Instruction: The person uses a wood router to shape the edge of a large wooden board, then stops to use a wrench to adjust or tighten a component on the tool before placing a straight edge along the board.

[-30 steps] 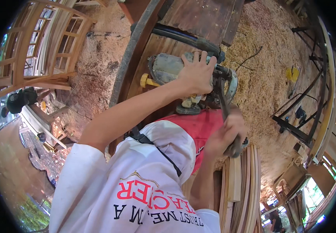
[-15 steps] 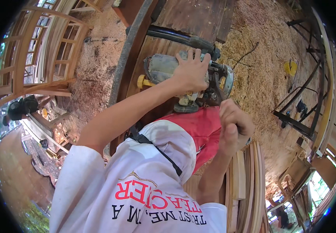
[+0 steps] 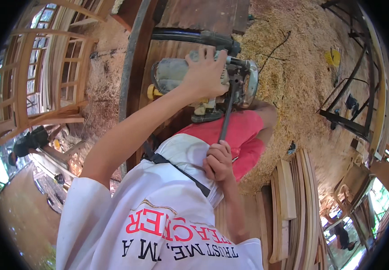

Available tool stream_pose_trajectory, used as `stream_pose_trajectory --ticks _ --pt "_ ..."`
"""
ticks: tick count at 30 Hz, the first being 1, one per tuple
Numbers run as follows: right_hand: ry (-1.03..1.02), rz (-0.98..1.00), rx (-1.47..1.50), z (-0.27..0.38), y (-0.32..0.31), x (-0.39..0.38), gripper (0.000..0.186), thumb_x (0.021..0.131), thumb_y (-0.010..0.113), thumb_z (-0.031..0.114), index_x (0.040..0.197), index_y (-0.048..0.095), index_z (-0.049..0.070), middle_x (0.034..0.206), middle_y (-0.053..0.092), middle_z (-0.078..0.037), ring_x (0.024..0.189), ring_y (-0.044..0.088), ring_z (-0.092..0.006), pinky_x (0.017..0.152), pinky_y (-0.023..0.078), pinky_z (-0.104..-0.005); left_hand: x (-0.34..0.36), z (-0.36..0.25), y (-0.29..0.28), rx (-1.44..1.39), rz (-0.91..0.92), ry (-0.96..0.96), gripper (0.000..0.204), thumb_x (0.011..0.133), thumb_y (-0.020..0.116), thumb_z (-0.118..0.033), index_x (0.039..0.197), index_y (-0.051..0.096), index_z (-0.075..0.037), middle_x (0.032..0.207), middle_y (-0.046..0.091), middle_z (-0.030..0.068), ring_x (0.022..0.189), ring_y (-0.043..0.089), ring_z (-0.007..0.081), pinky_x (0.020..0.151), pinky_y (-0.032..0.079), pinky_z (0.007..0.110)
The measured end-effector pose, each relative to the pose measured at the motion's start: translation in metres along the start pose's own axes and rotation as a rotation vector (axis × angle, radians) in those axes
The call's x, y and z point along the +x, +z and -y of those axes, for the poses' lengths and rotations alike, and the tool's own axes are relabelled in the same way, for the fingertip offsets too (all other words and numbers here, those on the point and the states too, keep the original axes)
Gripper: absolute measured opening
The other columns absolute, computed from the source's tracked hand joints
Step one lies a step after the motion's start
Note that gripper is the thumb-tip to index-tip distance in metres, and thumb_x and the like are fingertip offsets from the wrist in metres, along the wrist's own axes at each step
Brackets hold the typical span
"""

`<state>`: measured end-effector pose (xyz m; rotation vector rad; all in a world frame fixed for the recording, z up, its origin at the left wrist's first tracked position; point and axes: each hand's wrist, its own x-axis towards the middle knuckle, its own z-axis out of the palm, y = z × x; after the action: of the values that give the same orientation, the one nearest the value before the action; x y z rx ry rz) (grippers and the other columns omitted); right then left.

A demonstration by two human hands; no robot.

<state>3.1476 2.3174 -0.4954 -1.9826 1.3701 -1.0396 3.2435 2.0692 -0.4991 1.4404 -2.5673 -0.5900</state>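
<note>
Two bare hands are at work on one tool. Spread wide, the left hand (image 3: 205, 76) presses its palm and parted fingers onto a grey-green, barrel-shaped power tool (image 3: 169, 75) lying on its side on a brown wooden bench (image 3: 199, 15), in front of the person's lap. Curled into a fist, the right hand (image 3: 218, 162) grips the lower end of one long, dark metal wrench (image 3: 228, 118); its upper end meets the tool beside a single round, silvery metal base (image 3: 251, 85), though how it seats cannot be made out. One yellow plastic knob (image 3: 153, 92) sticks out at the tool's left, and one long black tube (image 3: 178, 35) lies just beyond it. To the right stand several pale, narrow wooden strips (image 3: 289, 193), too overlapped to count, and farther off, one yellow object (image 3: 332, 57) on the sawdust-covered floor (image 3: 293, 96).
</note>
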Motion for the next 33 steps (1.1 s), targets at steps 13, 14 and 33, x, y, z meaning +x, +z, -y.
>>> stream_pose_trajectory --ticks 13,14,33 --pt "-0.048 0.016 -0.164 0.011 -0.017 0.019 0.019 0.07 0.071 0.007 0.064 0.052 0.008 0.076 0.059 -0.007 0.082 0.063 -0.0239 0.089 0.042 -0.0456 0.001 0.0 -0.002 0.007 0.016 -0.023 0.088 0.068 0.079 -0.043 0.136 0.039 -0.006 0.13 0.046 0.0236 0.128 0.043 0.0442 0.093 0.036 0.073" --pt "-0.054 -0.087 -0.087 0.014 -0.018 0.026 0.022 0.067 0.068 0.005 0.06 0.047 0.008 0.069 0.053 -0.007 0.073 0.059 -0.0237 0.08 0.038 -0.043 0.001 0.0 -0.002 0.008 0.005 -0.03 0.088 0.068 0.079 -0.043 0.136 0.039 -0.006 0.13 0.046 0.0236 0.128 0.043 0.0442 0.093 0.036 0.073" --pt "0.466 -0.372 0.138 0.041 -0.029 0.026 0.012 0.075 0.067 0.002 0.078 0.056 0.004 0.078 0.055 -0.008 0.09 0.059 -0.0277 0.084 0.041 -0.0409 0.005 -0.001 -0.004 0.045 0.065 -0.069 0.085 0.068 0.079 -0.045 0.136 0.041 -0.01 0.131 0.046 0.0224 0.132 0.041 0.0431 0.094 0.037 0.074"
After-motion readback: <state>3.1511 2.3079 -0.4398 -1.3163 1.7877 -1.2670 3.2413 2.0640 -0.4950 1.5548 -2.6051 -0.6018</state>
